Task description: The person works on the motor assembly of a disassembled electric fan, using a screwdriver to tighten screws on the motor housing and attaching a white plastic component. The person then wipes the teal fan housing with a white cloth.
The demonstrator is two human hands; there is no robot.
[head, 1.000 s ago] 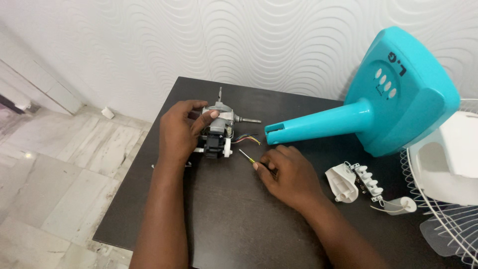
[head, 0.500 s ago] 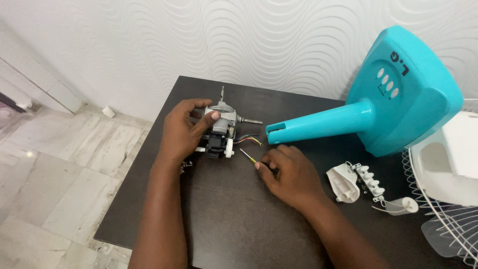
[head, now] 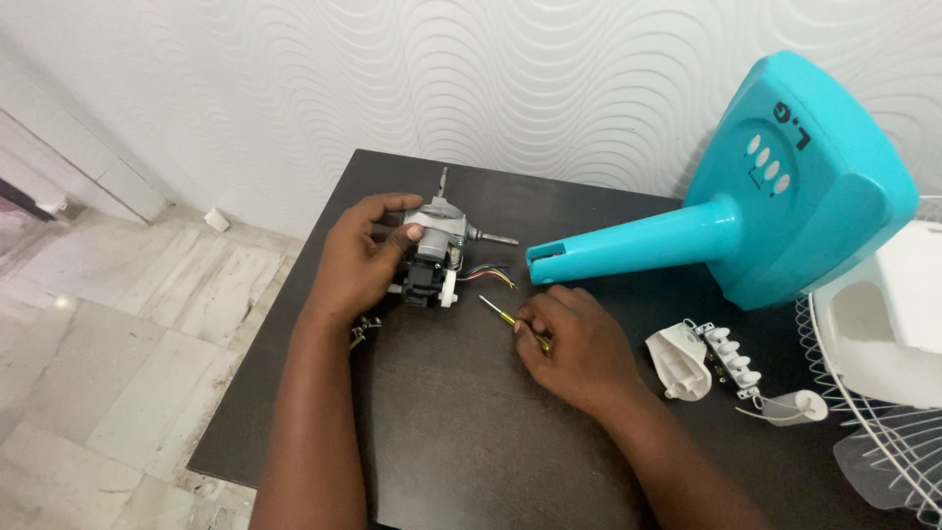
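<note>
My left hand [head: 361,257] grips a small grey and black fan motor [head: 438,245] that rests on the dark table [head: 461,432]; its metal shaft points right and coloured wires [head: 488,274] trail from it. My right hand [head: 574,344] lies on the table just right of the motor and holds a small screwdriver [head: 508,318] with a yellow handle, its tip pointing up-left towards the motor.
A teal fan stand and base [head: 775,196] lies on its side at the back right. White plastic switch parts [head: 708,358] sit right of my right hand. A white wire fan guard [head: 883,432] and white housing [head: 898,314] are at the right edge. Tiled floor lies left.
Both hands stay in nearly the same place. The view has shifted slightly; the motor and screwdriver have hardly moved.
</note>
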